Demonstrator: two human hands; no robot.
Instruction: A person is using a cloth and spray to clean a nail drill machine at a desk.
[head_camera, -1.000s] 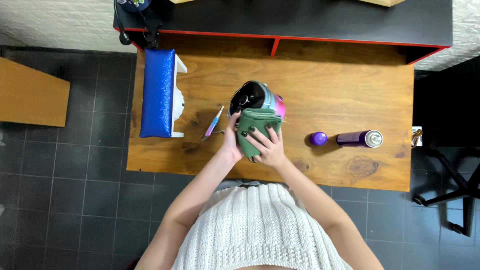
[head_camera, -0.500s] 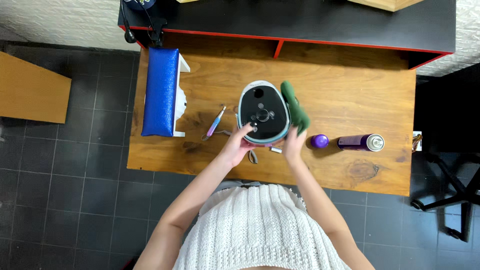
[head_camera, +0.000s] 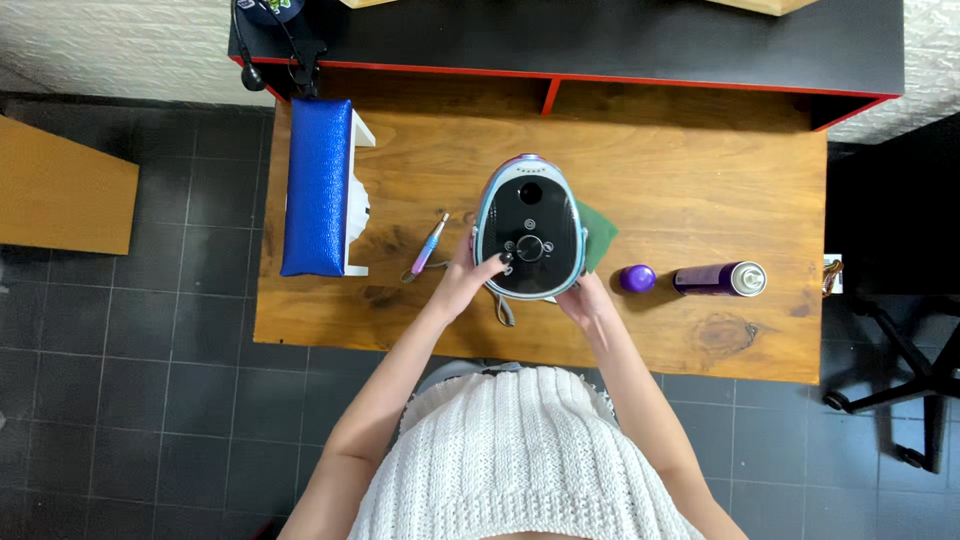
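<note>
Seen from the head camera, looking straight down, a wooden table (head_camera: 700, 200) is shown with one oval white device with a glossy black top panel (head_camera: 530, 228) standing near its middle. The underside of the device is hidden, and the small controls on the panel are too small to make out.

One green cloth (head_camera: 598, 234) is mostly covered by the device; only a corner shows at its right edge.

The left hand (head_camera: 470, 282) is laid against the device's lower left side, fingers curled lightly onto the panel.

The right hand (head_camera: 585, 298) is pressed to the lower right rim, fingers partly hidden beneath it.

Also counted: one blue padded armrest (head_camera: 316, 186), one thin lilac-handled tool (head_camera: 428, 245), one purple cap (head_camera: 637, 278), one purple spray can lying on its side (head_camera: 720, 279).
</note>
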